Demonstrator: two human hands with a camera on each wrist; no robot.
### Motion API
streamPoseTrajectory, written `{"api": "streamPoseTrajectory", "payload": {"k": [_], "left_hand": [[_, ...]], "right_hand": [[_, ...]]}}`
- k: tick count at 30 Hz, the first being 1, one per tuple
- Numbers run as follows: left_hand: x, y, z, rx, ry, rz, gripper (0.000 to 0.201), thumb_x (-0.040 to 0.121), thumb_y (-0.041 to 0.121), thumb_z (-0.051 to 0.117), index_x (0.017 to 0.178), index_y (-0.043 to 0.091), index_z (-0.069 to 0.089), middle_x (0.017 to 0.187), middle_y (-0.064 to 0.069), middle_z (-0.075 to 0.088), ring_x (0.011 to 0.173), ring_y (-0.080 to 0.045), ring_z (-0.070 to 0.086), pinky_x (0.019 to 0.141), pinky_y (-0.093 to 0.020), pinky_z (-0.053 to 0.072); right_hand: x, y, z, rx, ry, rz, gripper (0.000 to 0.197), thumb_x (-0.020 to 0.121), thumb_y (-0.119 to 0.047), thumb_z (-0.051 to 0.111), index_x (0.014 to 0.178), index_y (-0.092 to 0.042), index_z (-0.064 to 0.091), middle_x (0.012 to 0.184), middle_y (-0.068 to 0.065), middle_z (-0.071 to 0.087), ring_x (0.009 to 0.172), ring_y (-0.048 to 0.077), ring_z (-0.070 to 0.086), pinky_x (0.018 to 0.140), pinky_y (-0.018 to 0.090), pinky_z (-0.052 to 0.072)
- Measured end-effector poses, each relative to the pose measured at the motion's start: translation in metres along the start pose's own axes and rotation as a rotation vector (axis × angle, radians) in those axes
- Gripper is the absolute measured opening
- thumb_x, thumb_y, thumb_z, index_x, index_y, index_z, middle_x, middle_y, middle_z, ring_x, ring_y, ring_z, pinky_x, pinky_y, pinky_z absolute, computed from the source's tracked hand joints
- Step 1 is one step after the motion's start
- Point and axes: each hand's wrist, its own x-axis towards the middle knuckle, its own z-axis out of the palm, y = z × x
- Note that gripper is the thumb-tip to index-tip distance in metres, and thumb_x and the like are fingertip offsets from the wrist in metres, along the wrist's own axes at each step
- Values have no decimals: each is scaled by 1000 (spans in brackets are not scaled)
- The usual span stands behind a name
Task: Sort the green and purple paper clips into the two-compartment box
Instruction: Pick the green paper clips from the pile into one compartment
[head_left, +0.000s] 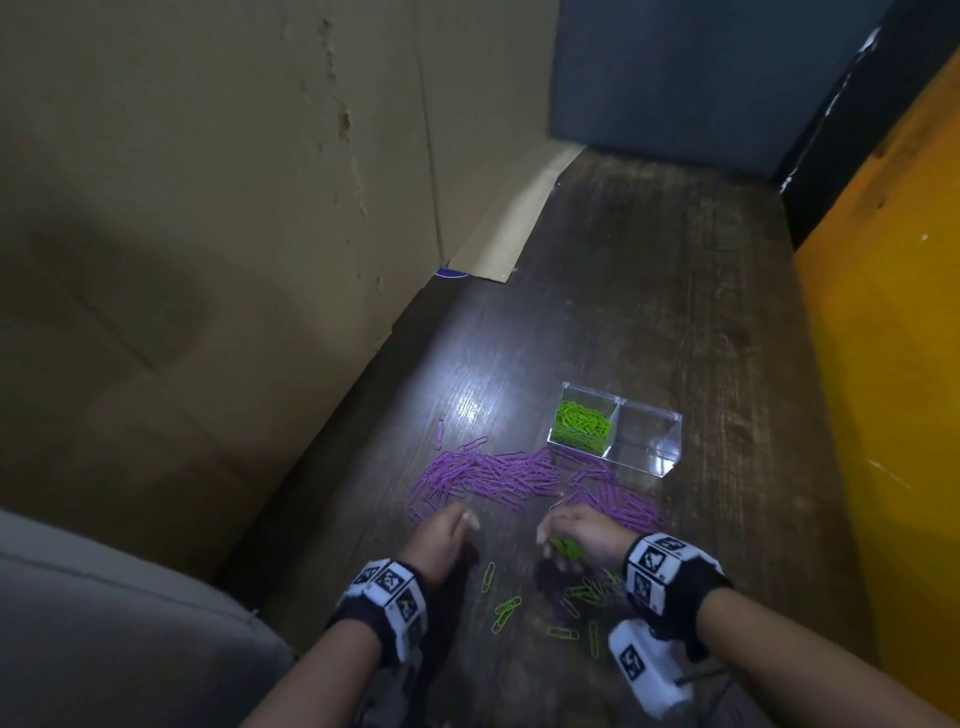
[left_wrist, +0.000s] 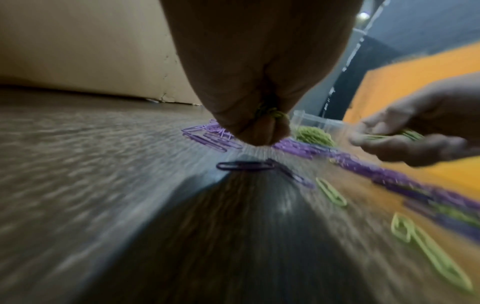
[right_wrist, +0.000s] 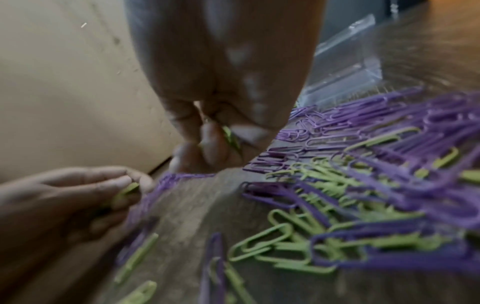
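Note:
A clear two-compartment box (head_left: 649, 457) stands on the dark wooden table; its left half holds green clips (head_left: 581, 427), its right half looks bare. A wide heap of purple clips (head_left: 498, 475) lies in front of it. Loose green clips (head_left: 506, 610) mixed with a few purple ones lie near me. My left hand (head_left: 452, 525) hovers low over the table, its fingers bunched on green clips (left_wrist: 272, 114). My right hand (head_left: 569, 535) hangs beside it, fingers curled round a small bundle of green clips (right_wrist: 231, 137).
A cardboard wall (head_left: 208, 208) borders the table on the left and an orange panel (head_left: 893, 364) on the right. A blue-grey panel (head_left: 701, 78) closes the far end. Grey fabric (head_left: 104, 623) shows at bottom left.

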Motion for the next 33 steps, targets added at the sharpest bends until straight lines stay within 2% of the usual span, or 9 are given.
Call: {"api": "streamPoseTrajectory", "payload": {"k": [4, 7, 11, 16, 22, 25, 29, 31, 33], "left_hand": [[2, -7, 2, -110, 16, -122, 38, 96, 4, 32, 61, 14, 45, 58, -5, 45, 44, -11, 46, 52, -22, 36], [2, -4, 6, 28, -39, -126, 39, 98, 20, 38, 60, 15, 45, 66, -11, 54, 68, -25, 51, 69, -31, 37], [-6, 4, 12, 512, -110, -53, 34, 96, 40, 40, 101, 11, 57, 109, -15, 64, 104, -29, 59, 84, -33, 44], [-7, 13, 16, 825, -179, 30, 36, 87, 40, 51, 112, 14, 55, 119, -11, 62, 113, -28, 57, 90, -33, 46], [-2, 24, 16, 895, -305, 70, 36, 89, 34, 50, 116, 11, 57, 125, -12, 59, 119, -28, 54, 95, -36, 44], [1, 24, 15, 858, -308, 65, 35, 93, 31, 43, 117, 6, 51, 125, -16, 57, 117, -30, 54, 94, -37, 43], [20, 30, 9, 619, -294, 38, 16, 95, 18, 38, 102, 5, 44, 110, -24, 57, 103, -34, 55, 80, -36, 39], [30, 34, 7, 512, -259, 49, 5, 95, 14, 38, 96, 9, 38, 98, -23, 56, 99, -34, 57, 70, -31, 34], [39, 40, 8, 427, -232, 62, 16, 96, 12, 36, 110, 8, 43, 98, -19, 59, 98, -33, 60, 70, -28, 36]], "right_hand": [[-1, 2, 17, -382, -74, -63, 25, 93, -22, 51, 69, -16, 51, 66, 2, 50, 52, 6, 49, 51, 20, 38], [-6, 12, 37, -840, -78, -228, 25, 90, -33, 54, 93, -9, 60, 96, 11, 60, 89, 23, 57, 76, 30, 41], [-12, 22, 55, -967, -27, -249, 41, 82, -36, 63, 114, -14, 50, 122, 9, 54, 113, 26, 53, 92, 32, 41], [-11, 21, 64, -1045, -44, -206, 36, 87, -27, 56, 118, -11, 50, 126, 15, 52, 118, 30, 52, 95, 38, 41], [-13, 26, 54, -1131, -70, -220, 41, 95, -30, 36, 118, 2, 46, 123, 23, 48, 115, 35, 50, 92, 45, 40], [-14, 27, 30, -914, 17, -191, 26, 96, -28, 39, 109, -8, 49, 110, 16, 56, 98, 27, 55, 85, 37, 39], [-20, 31, -14, -66, 206, -174, 17, 94, -6, 46, 84, -19, 46, 52, -7, 55, 48, 3, 48, 57, 25, 38], [-27, 32, -33, 191, 288, -148, 12, 95, -2, 43, 94, -12, 49, 53, -5, 55, 38, 1, 41, 43, 16, 31], [-31, 34, -46, 382, 322, -95, 18, 94, 2, 39, 91, -8, 53, 50, -1, 56, 32, 4, 38, 33, 12, 25]]}}
